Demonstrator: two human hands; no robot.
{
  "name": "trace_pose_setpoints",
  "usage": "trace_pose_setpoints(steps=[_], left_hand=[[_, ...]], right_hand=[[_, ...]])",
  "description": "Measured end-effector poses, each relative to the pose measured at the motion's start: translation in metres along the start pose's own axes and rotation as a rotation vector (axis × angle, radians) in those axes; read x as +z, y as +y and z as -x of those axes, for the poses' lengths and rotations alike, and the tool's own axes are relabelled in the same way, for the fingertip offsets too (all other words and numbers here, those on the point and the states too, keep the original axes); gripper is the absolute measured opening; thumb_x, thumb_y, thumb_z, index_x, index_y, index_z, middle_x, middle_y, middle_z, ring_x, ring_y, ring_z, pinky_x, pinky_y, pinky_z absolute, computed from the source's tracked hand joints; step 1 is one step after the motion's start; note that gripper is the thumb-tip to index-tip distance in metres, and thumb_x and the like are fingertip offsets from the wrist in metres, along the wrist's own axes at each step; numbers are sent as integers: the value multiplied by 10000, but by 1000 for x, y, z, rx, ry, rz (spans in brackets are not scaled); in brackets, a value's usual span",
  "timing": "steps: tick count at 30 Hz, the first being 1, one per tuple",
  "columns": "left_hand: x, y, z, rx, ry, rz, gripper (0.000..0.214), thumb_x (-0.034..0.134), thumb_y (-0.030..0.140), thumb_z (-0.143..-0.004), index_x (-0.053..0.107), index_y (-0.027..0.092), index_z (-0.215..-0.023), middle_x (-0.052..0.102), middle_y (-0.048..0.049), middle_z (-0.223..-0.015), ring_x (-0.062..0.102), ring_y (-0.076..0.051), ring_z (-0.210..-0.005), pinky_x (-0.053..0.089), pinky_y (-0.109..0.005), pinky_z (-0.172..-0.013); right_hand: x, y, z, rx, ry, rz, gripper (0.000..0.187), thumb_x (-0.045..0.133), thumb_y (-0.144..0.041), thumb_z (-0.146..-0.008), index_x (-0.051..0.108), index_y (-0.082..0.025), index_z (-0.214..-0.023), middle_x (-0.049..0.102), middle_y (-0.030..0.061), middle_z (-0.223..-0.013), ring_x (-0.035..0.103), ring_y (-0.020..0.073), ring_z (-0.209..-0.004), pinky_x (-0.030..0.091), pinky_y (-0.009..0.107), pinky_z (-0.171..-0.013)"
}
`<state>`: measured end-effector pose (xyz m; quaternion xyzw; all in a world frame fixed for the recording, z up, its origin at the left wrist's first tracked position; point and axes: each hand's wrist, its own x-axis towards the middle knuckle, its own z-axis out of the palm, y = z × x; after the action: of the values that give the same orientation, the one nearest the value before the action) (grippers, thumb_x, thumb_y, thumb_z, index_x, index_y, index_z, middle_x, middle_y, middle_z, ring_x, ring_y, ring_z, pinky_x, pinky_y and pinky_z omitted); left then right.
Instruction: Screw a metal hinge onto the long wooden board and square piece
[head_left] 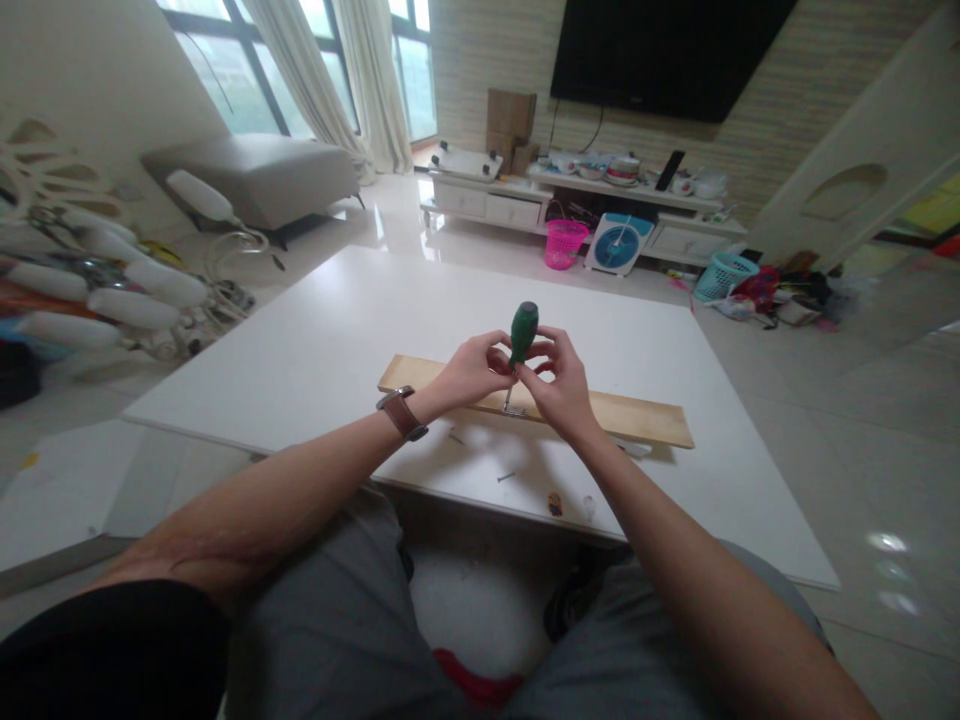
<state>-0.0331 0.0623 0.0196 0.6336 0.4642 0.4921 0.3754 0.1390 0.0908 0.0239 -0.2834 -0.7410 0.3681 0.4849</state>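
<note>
Where both hands [474,370] [562,388] pinch, a screwdriver [524,333] stands between.

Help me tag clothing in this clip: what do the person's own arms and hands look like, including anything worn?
The left hand and right hand are bare, without gloves. On the left is a brown-strapped watch, then a black sleeve ending near the elbow. The right forearm is bare, with no sleeve in view.
</note>
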Motion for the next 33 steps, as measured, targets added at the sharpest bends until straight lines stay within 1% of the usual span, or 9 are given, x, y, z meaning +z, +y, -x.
trace_pose_setpoints(steps=[6,11,15,19,23,26,28,30,33], left_hand=[[0,-3,-1,32,-6,-61,302,781,186,-689,683,141,-971,728,-34,-789,694,-176,-725,530,-257,-657],[-1,-5,-1,9,11,-41,354,795,170,-670,691,145,-1007,691,6,-694,661,-153,-650,501,-235,-607],[-1,-2,0,-29,18,3,405,810,156,-653,663,153,-1031,720,-4,-698,699,-166,-669,524,-238,-636],[0,0,0,-45,19,31,407,805,149,-646,645,158,-1020,722,-4,-684,709,-174,-672,533,-243,-645],[0,1,0,2,7,-16,361,778,145,-656,655,149,-995,719,-10,-732,688,-163,-686,513,-235,-634],[0,2,0,22,18,-79,282,767,138,-654,664,146,-917,697,-3,-715,659,-150,-670,483,-223,-608],[0,2,0,15,17,-87,272,768,140,-657,672,146,-912,687,4,-697,649,-146,-656,477,-221,-602],[0,2,0,4,15,-75,297,768,138,-657,679,145,-941,682,10,-683,649,-146,-646,476,-221,-597],[0,1,1,-17,20,-29,349,780,147,-656,670,145,-988,692,5,-669,668,-156,-650,497,-229,-613]], right_hand=[[1,1,-1,-14,23,48,365,768,-306,-799,584,-275,-1112,691,-18,-880,665,195,-847,509,311,-677],[1,-2,-1,-5,8,44,346,750,-307,-807,584,-268,-1108,705,-3,-928,673,201,-882,501,309,-680],[1,-1,1,-7,-15,18,385,689,-251,-795,563,-272,-1158,738,14,-985,690,224,-947,516,318,-696],[1,2,1,-3,-17,1,407,682,-223,-797,554,-273,-1181,745,8,-967,698,221,-930,518,322,-698],[1,4,0,-9,5,33,374,741,-286,-810,568,-276,-1142,714,-12,-905,683,201,-853,511,312,-670],[2,4,-1,-8,10,53,325,772,-361,-815,578,-266,-1058,693,-14,-874,669,194,-830,504,304,-651],[2,3,-1,-5,7,57,319,770,-383,-819,576,-263,-1041,690,-12,-870,667,194,-829,502,302,-645],[2,1,-1,-1,4,58,315,755,-363,-822,574,-264,-1060,702,-7,-890,674,199,-847,503,304,-651],[1,-1,0,-3,-13,46,347,709,-262,-802,567,-267,-1119,736,8,-951,696,215,-911,515,317,-681]])
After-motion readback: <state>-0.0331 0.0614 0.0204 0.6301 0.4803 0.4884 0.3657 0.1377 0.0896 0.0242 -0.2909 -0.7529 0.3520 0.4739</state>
